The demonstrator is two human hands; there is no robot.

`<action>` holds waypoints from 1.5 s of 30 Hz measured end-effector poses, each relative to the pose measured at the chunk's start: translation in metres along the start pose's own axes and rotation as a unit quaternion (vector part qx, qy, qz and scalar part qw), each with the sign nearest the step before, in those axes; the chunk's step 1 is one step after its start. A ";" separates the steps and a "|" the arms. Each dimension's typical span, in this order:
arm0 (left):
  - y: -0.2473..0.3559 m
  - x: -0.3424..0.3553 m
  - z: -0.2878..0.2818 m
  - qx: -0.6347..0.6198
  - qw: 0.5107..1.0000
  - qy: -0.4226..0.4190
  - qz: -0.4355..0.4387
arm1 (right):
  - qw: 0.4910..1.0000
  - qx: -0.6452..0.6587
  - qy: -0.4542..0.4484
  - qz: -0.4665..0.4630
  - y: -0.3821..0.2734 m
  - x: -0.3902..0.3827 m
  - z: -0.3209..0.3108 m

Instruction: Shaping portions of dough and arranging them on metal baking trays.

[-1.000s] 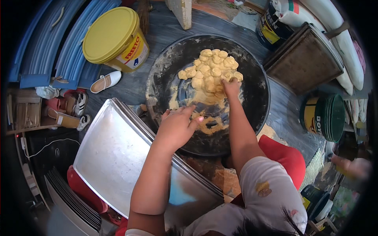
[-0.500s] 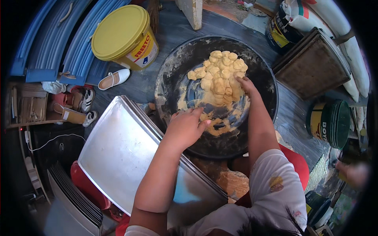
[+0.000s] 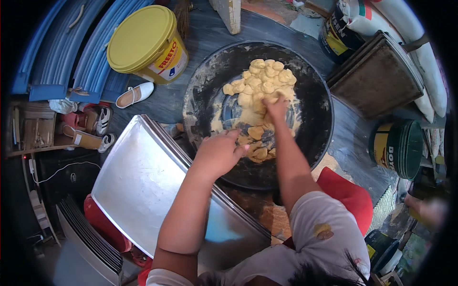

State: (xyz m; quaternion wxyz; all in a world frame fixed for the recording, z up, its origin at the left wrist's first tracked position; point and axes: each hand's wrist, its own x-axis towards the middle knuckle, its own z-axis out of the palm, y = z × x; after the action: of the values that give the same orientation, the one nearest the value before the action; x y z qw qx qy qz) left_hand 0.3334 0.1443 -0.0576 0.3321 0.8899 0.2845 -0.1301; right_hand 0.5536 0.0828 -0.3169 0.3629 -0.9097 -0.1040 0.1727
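A wide black basin (image 3: 312,143) in front of me holds a heap of pale yellow dough pieces (image 3: 267,78), lumpy and rounded, bunched toward its far side. My right hand (image 3: 275,108) reaches into the near side of this heap, its fingers bent around a dough piece that the hand partly hides. Several flatter dough pieces (image 3: 257,155) lie loose closer to me. Over the basin's near left part is my left hand (image 3: 217,153), palm down, fingers stretched out and empty; whether it touches the dough beneath cannot be told. Loose flour or crumbs dust the basin's floor.
Stacked metal trays (image 3: 143,167) lean against the basin's near left. Beyond stands a yellow lidded bucket (image 3: 143,45) beside a white shoe (image 3: 135,95). On the right are dark trays (image 3: 377,78) and a green bucket (image 3: 396,148). A blurred hand (image 3: 427,208) shows at the right edge.
My right hand has moved left and nearer, from the heap's right side to its near edge. Some dough pieces have shifted toward me. My left hand has barely moved.
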 end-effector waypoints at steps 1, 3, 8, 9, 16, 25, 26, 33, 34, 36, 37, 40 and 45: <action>0.000 0.003 0.001 0.004 1.000 -0.002 -0.002 | 0.999 -0.030 -0.019 -0.018 -0.002 -0.017 0.002; -0.003 0.005 0.001 -0.004 1.000 -0.007 0.004 | 0.987 -0.099 -0.094 -0.083 -0.018 -0.055 0.004; -0.011 0.004 0.002 -0.007 1.000 0.003 0.000 | 0.973 0.062 -0.221 -0.026 -0.070 -0.056 -0.029; -0.007 0.006 0.001 -0.007 1.000 0.001 0.003 | 0.994 0.025 -0.101 -0.043 -0.052 -0.026 -0.026; 0.000 0.010 -0.001 -0.002 1.000 -0.017 -0.003 | 0.985 0.170 0.032 0.004 -0.005 0.040 0.006; -0.003 0.005 -0.008 -0.007 1.000 -0.014 -0.014 | 0.976 0.012 -0.214 -0.047 -0.049 0.001 0.002; -0.003 0.004 -0.008 -0.004 1.000 -0.011 -0.016 | 0.975 0.013 -0.216 -0.048 -0.046 0.011 0.011; -0.008 0.007 -0.005 0.006 0.999 -0.004 -0.039 | 0.933 -0.227 -0.256 -0.115 -0.049 -0.007 0.054; -0.008 0.006 -0.006 0.006 0.999 -0.001 -0.041 | 0.912 -0.247 -0.292 -0.149 -0.055 -0.020 0.055; -0.007 0.007 -0.006 0.006 0.999 0.019 -0.049 | 0.835 -0.286 -0.401 -0.243 -0.055 -0.037 0.056; -0.007 0.007 -0.006 0.006 0.999 0.021 -0.050 | 0.835 -0.287 -0.401 -0.245 -0.059 -0.037 0.056; -0.017 0.000 -0.004 -0.004 0.996 0.055 -0.065 | 0.691 -0.096 -0.682 -0.222 -0.090 -0.046 0.046; 0.014 0.020 0.003 0.000 0.998 0.063 -0.017 | 0.946 -0.115 -0.264 -0.149 -0.027 0.019 0.080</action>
State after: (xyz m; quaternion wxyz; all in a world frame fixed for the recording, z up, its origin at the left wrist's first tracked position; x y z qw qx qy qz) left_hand 0.3570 0.1422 -0.0609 0.3111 0.8912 0.3203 -0.0799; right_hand 0.5383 0.1579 -0.3571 0.2368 -0.8415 -0.3494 0.3373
